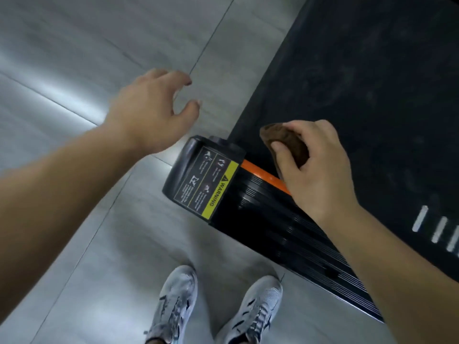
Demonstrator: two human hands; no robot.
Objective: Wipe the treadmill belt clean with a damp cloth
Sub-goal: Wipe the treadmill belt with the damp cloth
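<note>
The right hand [315, 167] pinches a brown cloth [285, 145] between thumb and fingers, bunched small so it fits the hand. It hangs over the corner of the black belt [360, 83] — likely where wiping begins. The left hand [154, 110] floats over the grey floor [74, 58], fingers loosely curled, holding nothing — probably for balance. Two white shoes [213, 309] stand beside the side rail [285, 239].

Matt belt [360, 78], glossy floor tiles [74, 58]
</note>
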